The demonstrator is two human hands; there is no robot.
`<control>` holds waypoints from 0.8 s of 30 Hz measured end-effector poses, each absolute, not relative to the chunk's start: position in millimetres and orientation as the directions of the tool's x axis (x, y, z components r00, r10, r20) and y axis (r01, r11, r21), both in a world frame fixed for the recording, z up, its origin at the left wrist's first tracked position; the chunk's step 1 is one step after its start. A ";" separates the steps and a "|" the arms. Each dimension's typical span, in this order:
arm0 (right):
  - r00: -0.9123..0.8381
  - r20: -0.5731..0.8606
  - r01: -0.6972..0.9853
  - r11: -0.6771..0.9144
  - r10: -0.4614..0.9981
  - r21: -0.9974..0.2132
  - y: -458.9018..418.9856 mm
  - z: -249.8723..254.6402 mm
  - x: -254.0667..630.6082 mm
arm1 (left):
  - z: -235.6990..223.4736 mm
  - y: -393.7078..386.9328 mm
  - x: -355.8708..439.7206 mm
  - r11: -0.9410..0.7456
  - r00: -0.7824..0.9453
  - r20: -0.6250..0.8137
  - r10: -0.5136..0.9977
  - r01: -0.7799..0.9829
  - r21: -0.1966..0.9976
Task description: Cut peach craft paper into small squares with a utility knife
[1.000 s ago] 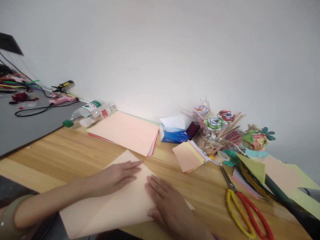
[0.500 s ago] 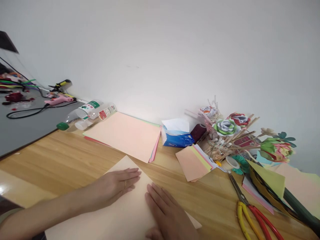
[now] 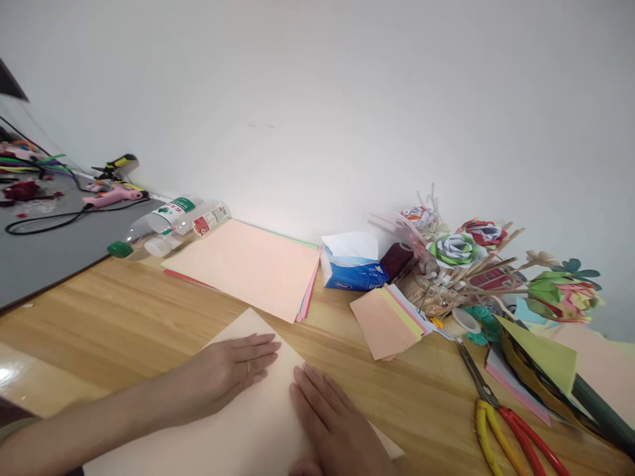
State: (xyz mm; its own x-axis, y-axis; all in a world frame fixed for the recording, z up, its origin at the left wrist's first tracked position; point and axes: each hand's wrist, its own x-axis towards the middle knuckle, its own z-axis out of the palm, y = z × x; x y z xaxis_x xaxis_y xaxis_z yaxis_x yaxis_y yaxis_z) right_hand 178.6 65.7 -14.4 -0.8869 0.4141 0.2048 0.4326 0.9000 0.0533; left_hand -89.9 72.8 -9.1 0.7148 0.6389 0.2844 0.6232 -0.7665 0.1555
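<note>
Smooth wood-grain tabletop (image 3: 149,317); left hand (image 3: 233,367), right hand (image 3: 332,413) open, fingers flat on matte peach paper (image 3: 258,403).

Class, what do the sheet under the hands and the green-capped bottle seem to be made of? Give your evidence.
Sheet: matte paper or thin card, judging by its shineless surface and straight edges. Bottle: smooth plastic, probably, since its body is see-through.

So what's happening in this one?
A person has both hands, left and right, laid flat on a large pale sheet of paper on the wooden table. Beyond it lie a stack of large coloured paper and a blue tissue pack; scissors lie to the right.
</note>
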 end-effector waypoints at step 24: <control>-0.865 0.044 0.494 0.863 0.500 -0.100 61.4 -0.6 174.8 | -9.1 75.6 -89.4 -0.804 0.721 0.371 0.586 0.573 0.158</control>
